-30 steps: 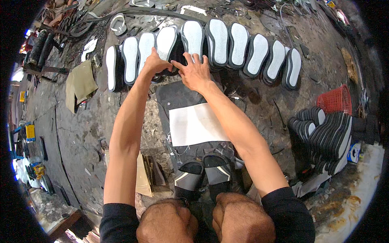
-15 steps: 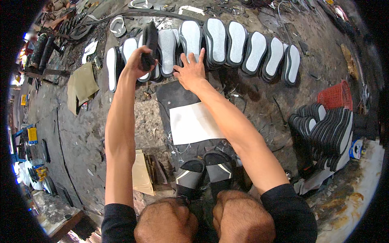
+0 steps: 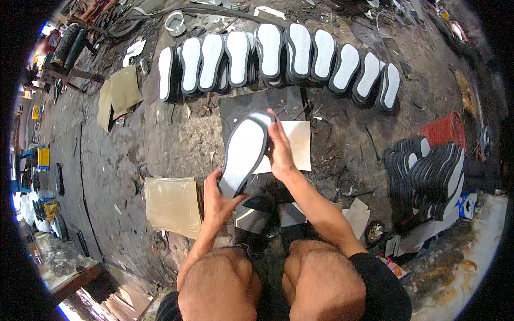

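Note:
Above the floor in front of my feet, I hold a small stack of shoe soles (image 3: 245, 151), tilted, with a white top face and dark edges. My left hand (image 3: 215, 202) grips the heel end, thumb along its near side. My right hand (image 3: 280, 150) is closed on the far right edge, near the toe end. At least one more sole shows behind the top one. Beneath them lie a pale rectangular sheet (image 3: 297, 143) and a black mat (image 3: 241, 104). Beyond, stacks of white-topped soles (image 3: 237, 53) stand in a curved row.
To the right, a pile of dark-edged soles (image 3: 436, 171) sits by a red plastic basket (image 3: 445, 130). Tan sheets (image 3: 172, 206) lie left of my feet, and others (image 3: 122, 93) farther off. A single flip-flop (image 3: 175, 24) rests behind the row. My sandals (image 3: 252, 215) are close below my hands.
Both hands have drawn back from the row toward me. The soles my left hand held dark side showing now have the white face up, and my right hand has taken hold of them too.

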A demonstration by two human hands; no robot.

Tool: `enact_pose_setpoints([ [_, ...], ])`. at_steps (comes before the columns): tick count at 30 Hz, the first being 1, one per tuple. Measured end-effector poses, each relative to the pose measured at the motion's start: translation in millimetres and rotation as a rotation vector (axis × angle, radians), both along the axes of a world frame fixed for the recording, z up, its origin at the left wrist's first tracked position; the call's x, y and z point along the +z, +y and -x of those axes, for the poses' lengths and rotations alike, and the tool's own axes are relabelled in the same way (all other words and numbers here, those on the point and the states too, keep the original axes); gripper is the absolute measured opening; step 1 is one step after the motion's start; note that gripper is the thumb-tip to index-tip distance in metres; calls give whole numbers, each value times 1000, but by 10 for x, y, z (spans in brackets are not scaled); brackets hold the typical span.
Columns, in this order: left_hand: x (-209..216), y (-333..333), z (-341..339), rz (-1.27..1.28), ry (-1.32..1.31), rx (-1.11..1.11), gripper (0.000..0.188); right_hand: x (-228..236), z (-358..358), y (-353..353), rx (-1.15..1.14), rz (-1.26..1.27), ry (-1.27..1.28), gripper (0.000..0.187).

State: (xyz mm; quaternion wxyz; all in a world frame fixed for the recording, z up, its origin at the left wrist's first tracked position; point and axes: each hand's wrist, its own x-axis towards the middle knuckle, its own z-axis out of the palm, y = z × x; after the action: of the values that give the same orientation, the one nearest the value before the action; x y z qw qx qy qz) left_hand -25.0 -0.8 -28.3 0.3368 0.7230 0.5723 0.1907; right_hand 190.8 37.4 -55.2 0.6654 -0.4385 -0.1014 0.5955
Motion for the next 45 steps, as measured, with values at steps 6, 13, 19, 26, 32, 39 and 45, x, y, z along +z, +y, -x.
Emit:
enact_pose_setpoints([
  [6,-515,-856,835,33,-228,365,93,-284,64,-624,189,107,-446,42],
  [13,54,-807,1498,-301,295,455,92,-581,296,-1548,449,275,-97,39],
  [19,85,-431,1003,283,-331,-54,72,107,-75,-1397,257,-2,-907,76],
  [26,-326,501,-379,640,-590,-251,78,837,-1376,-1392,-70,49,-1094,38],
  [32,-1373,545,-626,-255,273,34,75,736,-1713,-1498,-822,124,-1028,41],
  [39,-715,19,-1113,-241,110,-410,68,518,-1792,-1764,-931,242,-992,38],
  [45,-479,110,-1299,-365,11,-438,63,581,-1806,-1691,-973,251,-981,39],
])
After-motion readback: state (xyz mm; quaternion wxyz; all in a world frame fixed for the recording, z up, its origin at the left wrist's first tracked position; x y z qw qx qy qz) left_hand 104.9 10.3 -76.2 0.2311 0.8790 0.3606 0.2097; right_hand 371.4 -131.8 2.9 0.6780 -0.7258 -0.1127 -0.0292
